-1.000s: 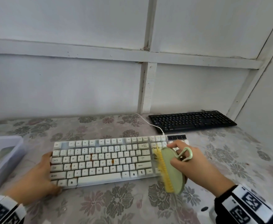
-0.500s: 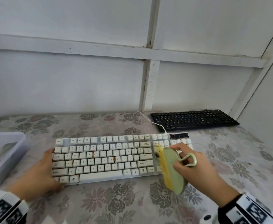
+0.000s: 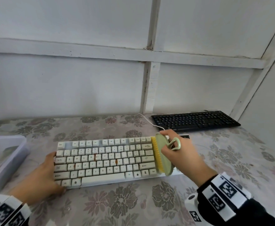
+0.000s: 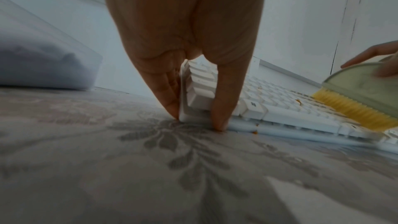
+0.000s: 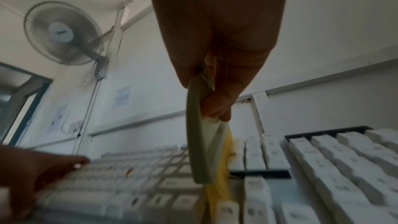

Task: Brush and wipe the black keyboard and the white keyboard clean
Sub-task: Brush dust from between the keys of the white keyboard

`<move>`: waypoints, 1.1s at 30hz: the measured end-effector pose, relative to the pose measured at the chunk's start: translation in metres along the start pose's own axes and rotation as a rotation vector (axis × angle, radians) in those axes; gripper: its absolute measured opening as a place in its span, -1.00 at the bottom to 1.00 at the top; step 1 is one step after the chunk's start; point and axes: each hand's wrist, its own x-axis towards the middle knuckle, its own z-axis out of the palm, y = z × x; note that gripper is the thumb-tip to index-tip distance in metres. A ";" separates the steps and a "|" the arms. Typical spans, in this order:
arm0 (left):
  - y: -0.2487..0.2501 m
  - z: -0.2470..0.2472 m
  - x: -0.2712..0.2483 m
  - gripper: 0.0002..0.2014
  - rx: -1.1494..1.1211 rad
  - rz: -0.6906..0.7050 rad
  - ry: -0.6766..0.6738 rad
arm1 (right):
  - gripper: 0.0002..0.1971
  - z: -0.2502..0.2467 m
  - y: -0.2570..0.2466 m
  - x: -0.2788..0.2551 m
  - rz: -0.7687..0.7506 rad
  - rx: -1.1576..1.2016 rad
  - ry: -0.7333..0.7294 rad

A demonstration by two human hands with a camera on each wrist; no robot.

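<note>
A white keyboard with orange-brown stains lies on the flowered tablecloth. My left hand pinches its near left corner between thumb and fingers. My right hand grips a green oval brush with yellow bristles, held on edge across the keys just right of the main block. The brush and its bristles touch the keys. Orange crumbs lie on the keyboard. A black keyboard lies at the back right.
A clear plastic bin stands at the left edge of the table. White panelled walls close the back and right side. A white cable runs from the white keyboard toward the wall. A wall fan hangs high up.
My right hand has carried the brush away from me, from the keyboard's near edge up across the key rows. My left hand stays on the left corner.
</note>
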 end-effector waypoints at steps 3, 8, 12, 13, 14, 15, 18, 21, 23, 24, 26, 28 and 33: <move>-0.001 0.002 0.001 0.17 -0.005 -0.005 0.003 | -0.69 0.002 0.005 -0.012 0.022 -0.018 -0.064; -0.003 0.002 0.003 0.15 0.015 -0.001 -0.007 | -0.69 -0.015 -0.001 -0.019 0.088 0.005 -0.093; 0.008 0.001 -0.003 0.12 0.020 -0.017 0.029 | -0.66 -0.022 -0.010 -0.003 0.045 0.086 0.068; 0.011 0.002 -0.005 0.11 0.018 -0.028 0.035 | -0.65 -0.019 -0.010 0.000 0.027 0.085 0.087; 0.015 0.003 -0.007 0.09 0.010 -0.036 0.037 | -0.64 -0.015 -0.010 0.002 0.012 0.087 0.082; 0.016 0.003 -0.008 0.08 0.007 -0.050 0.033 | -0.65 -0.010 -0.007 0.002 0.007 0.089 0.059; 0.020 0.003 -0.008 0.06 0.044 -0.084 0.024 | -0.68 0.002 0.004 -0.010 0.032 0.048 -0.020; 0.016 0.001 -0.007 0.11 0.077 -0.090 0.023 | -0.70 0.001 0.010 -0.024 0.080 0.024 -0.098; 0.016 0.001 -0.007 0.12 0.062 -0.102 0.012 | -0.69 -0.007 0.007 -0.023 0.098 0.056 -0.076; 0.017 0.002 -0.008 0.11 0.052 -0.103 0.019 | -0.68 -0.010 0.004 -0.019 0.088 0.068 -0.032; 0.032 0.004 -0.013 0.09 0.035 -0.102 0.040 | -0.66 -0.014 -0.002 -0.010 0.034 0.080 0.070; 0.038 0.006 -0.015 0.12 0.062 -0.106 0.058 | -0.64 -0.011 -0.005 -0.003 0.003 0.111 0.113; 0.034 0.002 -0.013 0.07 0.085 -0.117 0.030 | -0.66 0.007 0.006 -0.020 0.043 0.082 -0.016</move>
